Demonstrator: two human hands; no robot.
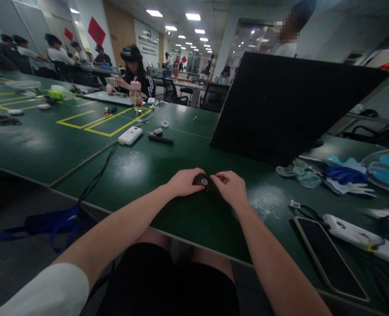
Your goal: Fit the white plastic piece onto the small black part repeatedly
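Both my hands meet over the green table (168, 166) just in front of me. My left hand (184, 182) and my right hand (231, 188) are each pinched on a small black object with a round metal centre (203, 180), held between them just above the tabletop. The fingers of both hands are curled closed around it. What the object is cannot be made out.
A large black board (286, 105) leans at the right behind my hands. A phone (329, 256) and a white power bank (362, 237) lie at the right, near blue gloves (344, 175) and a fan (387, 169). Another white power bank (130, 135) lies left. People sit at far tables.
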